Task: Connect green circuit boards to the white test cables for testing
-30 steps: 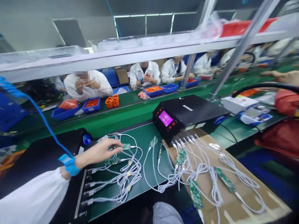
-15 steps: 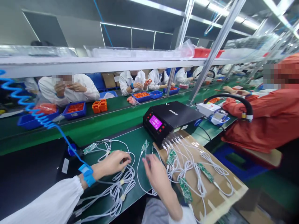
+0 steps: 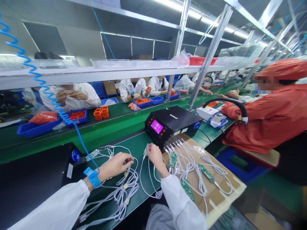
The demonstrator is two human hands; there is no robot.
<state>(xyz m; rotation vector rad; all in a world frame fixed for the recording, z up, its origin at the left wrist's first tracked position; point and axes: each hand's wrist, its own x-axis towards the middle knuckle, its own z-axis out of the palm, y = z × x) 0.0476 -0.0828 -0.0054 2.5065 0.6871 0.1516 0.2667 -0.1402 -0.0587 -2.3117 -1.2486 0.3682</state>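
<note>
My right hand (image 3: pixel 155 156) is closed at the top end of a small green circuit board (image 3: pixel 145 150), its fingertips pinched at the board's edge and partly covering it. A white cable (image 3: pixel 141 171) runs from the lower end of that board. My left hand (image 3: pixel 120 164), wearing a blue wrist strap (image 3: pixel 92 177), hovers over the white cables with fingers loosely curled and the thumb apart; nothing shows between them. Bundled white cables (image 3: pixel 123 195) lie below it on the green bench. Another circuit board (image 3: pixel 93 154) lies beyond my left wrist, beside a black box.
A black tester (image 3: pixel 172 123) with a lit purple screen stands ahead, its cables leading to circuit boards (image 3: pixel 206 173) on a cardboard sheet (image 3: pixel 216 204). A coiled blue cord (image 3: pixel 38 76) hangs at left. Co-workers sit opposite; a person in orange (image 3: pixel 268 118) sits at right.
My right hand has moved forward to the small circuit board, and its fingers have closed there. My left hand has hardly moved. The view has shifted slightly.
</note>
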